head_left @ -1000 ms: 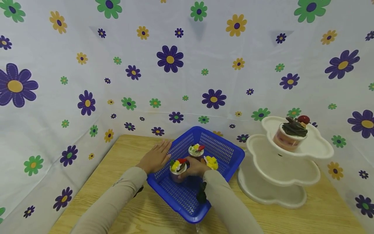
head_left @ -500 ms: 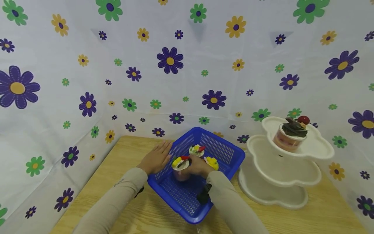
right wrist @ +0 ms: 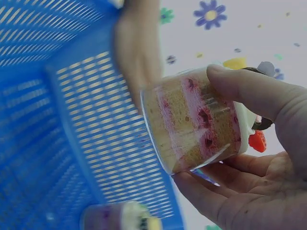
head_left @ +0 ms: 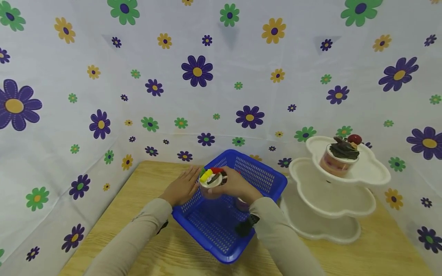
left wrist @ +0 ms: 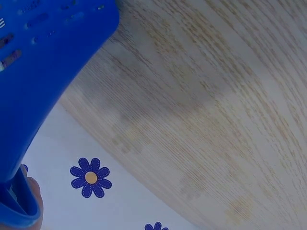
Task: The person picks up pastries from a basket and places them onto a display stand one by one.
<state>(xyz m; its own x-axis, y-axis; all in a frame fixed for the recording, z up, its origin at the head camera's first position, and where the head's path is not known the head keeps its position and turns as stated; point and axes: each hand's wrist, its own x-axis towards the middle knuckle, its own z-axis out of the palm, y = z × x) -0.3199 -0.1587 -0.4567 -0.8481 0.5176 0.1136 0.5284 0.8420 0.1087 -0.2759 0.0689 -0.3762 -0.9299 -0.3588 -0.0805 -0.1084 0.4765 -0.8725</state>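
My right hand (head_left: 236, 184) grips a clear cup of layered cake (right wrist: 196, 120), thumb on one side and fingers on the other. Pink and sponge layers show through its wall; yellow, red and dark toppings crown it. In the head view the cup is above the left side of a blue plastic basket (head_left: 198, 235). My left hand (head_left: 181, 188) lies with straight fingers along the basket's left rim. Another dessert cup (right wrist: 112, 218) sits in the basket, mostly hidden by my right arm in the head view.
To the right stands a white three-tier stand (head_left: 335, 197) with scalloped plates. Its top tier bears a dessert cup (head_left: 338, 161) with dark topping and a cherry. A wooden table (head_left: 145, 191) lies beneath, and a flowered cloth (head_left: 221, 92) hangs behind.
My right hand has lifted the cake cup up from the basket floor, toward the left hand. The right forearm now covers the other cups more. My left hand has stayed on the rim.
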